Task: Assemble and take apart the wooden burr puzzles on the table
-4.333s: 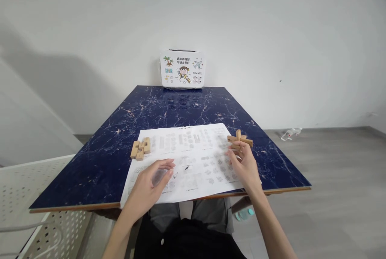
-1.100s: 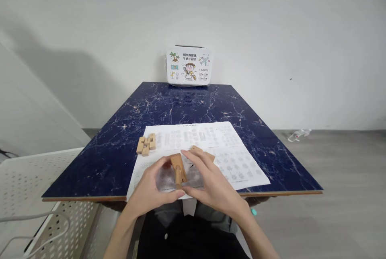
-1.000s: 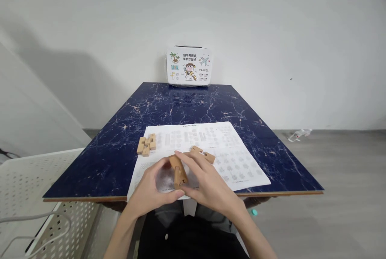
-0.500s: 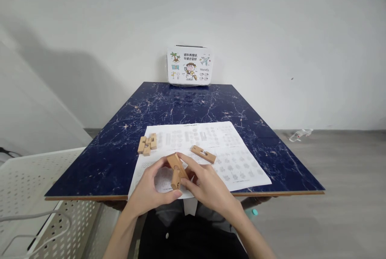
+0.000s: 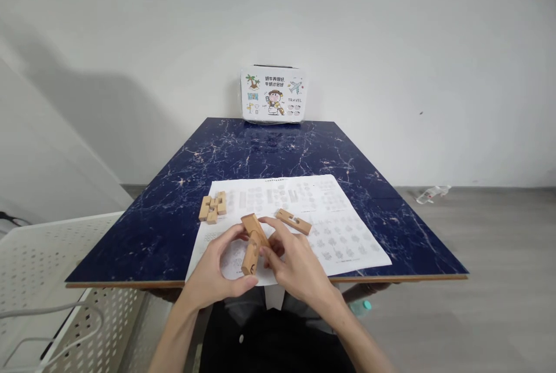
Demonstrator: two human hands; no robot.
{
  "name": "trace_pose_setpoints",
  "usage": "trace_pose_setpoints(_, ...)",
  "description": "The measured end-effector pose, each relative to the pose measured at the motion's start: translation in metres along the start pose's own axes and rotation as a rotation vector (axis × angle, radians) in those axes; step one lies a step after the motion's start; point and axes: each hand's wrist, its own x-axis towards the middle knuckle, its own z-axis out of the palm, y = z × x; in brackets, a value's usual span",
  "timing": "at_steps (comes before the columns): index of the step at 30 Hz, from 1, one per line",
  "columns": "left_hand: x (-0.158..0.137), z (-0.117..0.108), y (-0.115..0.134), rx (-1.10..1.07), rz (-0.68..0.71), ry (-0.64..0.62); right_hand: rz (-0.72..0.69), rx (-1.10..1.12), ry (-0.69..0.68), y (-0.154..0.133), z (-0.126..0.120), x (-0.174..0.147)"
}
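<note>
Two notched wooden puzzle pieces are fitted or pressed against each other between my hands, above the sheet's front part. My left hand pinches them from the left, its thumb under the lower end, which bears a dark mark. From the right, my right hand grips them with thumb and fingers; some of its fingers are hidden behind the wood. Beyond my right hand lies a single notched wooden bar. Several more wooden pieces sit close together at the sheet's left edge.
A printed instruction sheet is spread on the blue marbled table. At the table's back edge a white printed case stands against the wall. A white perforated rack with a cable is at left. A teal-capped bottle is below the table.
The held pieces have turned slightly, and their upper end is raised a little. My right fingers have shifted along the wood. The loose pieces stay where they were.
</note>
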Motion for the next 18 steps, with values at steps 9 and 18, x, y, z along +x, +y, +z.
trace_pose_setpoints(9,0.001,0.001,-0.002,-0.064,-0.040,0.052,-0.012,-0.095,0.088,-0.001,0.005,0.008)
trace_pose_setpoints(18,0.008,0.015,0.017,0.153,-0.138,0.110,-0.015,-0.478,0.273,0.010,0.001,0.013)
